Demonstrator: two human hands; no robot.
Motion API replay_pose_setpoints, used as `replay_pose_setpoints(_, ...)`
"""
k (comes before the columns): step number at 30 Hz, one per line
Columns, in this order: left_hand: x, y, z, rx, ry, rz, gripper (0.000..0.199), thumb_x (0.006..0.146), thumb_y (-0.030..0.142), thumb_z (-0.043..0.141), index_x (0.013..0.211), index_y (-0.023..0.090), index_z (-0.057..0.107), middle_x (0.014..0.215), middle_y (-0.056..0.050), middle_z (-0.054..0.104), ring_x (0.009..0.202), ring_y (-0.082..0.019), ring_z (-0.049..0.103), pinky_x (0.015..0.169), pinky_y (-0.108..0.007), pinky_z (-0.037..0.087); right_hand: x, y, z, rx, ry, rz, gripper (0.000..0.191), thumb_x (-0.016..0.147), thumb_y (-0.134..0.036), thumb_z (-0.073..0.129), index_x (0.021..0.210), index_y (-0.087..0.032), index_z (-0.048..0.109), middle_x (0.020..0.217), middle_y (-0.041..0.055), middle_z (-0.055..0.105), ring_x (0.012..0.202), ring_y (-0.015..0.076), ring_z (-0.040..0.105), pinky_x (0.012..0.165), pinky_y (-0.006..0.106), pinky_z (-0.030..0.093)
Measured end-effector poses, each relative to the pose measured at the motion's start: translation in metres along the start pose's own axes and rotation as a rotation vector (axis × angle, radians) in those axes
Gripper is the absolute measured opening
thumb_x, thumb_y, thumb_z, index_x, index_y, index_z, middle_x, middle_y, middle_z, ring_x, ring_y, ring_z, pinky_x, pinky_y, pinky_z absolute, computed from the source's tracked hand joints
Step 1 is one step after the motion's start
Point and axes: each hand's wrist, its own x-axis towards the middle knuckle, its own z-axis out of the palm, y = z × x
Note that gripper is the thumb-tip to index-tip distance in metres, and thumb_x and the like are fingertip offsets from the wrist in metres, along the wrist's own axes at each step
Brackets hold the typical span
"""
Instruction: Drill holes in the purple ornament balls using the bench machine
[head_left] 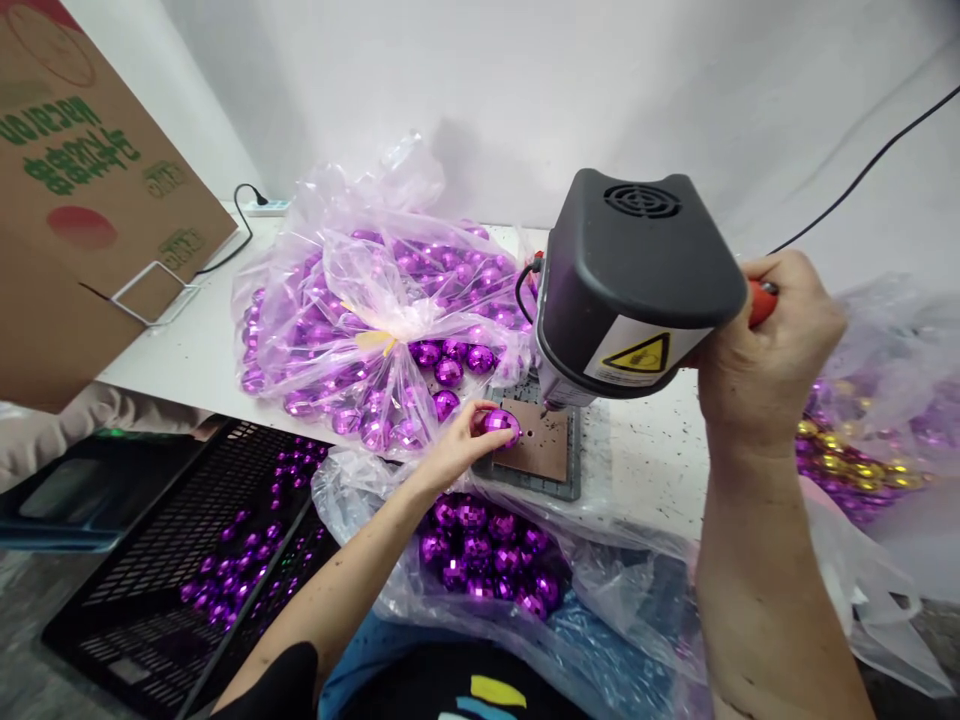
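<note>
Pinched in my left hand point(474, 437) is a shiny purple ball point(500, 427), held at the left side of a brown plate point(541, 450) on a grey base. My right hand point(787, 325) is wrapped round the red handle point(763, 303) of a black-topped machine point(637, 270), whose narrow tip points down over the plate. Several purple balls lie in an open plastic bag point(480, 550) at the table's front edge. Behind my left hand, a large clear bag point(375, 320) holds many more.
A cardboard box point(82, 200) stands at the left beside a power strip point(268, 208). On the floor is a black crate point(142, 570) with purple balls. Bags with purple and gold balls point(862, 455) are at the right. Dark crumbs dot the white table point(652, 465).
</note>
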Motion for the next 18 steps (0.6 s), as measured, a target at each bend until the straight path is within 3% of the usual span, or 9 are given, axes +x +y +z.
replay_pose_setpoints(3,0.004,0.000,0.007,0.176,0.028,0.098,0.051,0.072,0.042,0.084,0.111,0.019,0.061,0.101,-0.003,0.068,0.089,-0.018,0.064,0.082,-0.032,0.051,0.000,0.000,0.001,0.001,0.002,-0.016,0.038,0.089,-0.052,0.055,0.080,-0.016,0.050,0.062,-0.0057,0.041,0.054,0.0043,0.039,0.053,0.023,0.033)
replay_pose_setpoints(10,0.019,-0.009,0.015,0.638,0.031,0.398,0.046,0.080,0.036,0.080,0.121,0.023,0.063,0.117,-0.006,0.066,0.112,-0.025,0.061,0.098,-0.039,0.048,0.001,0.003,0.001,0.022,0.002,-0.060,0.041,0.090,-0.056,0.054,0.080,-0.016,0.050,0.065,-0.0040,0.041,0.057,0.0060,0.038,0.053,0.024,0.034)
replay_pose_setpoints(18,0.031,-0.016,0.032,0.840,0.004,0.460,0.048,0.078,0.025,0.080,0.122,0.022,0.061,0.119,-0.008,0.062,0.114,-0.028,0.057,0.100,-0.042,0.047,0.001,0.000,-0.001,-0.008,0.000,-0.059,0.043,0.090,-0.057,0.053,0.080,-0.016,0.051,0.065,-0.0046,0.042,0.058,0.0045,0.038,0.055,0.023,0.033)
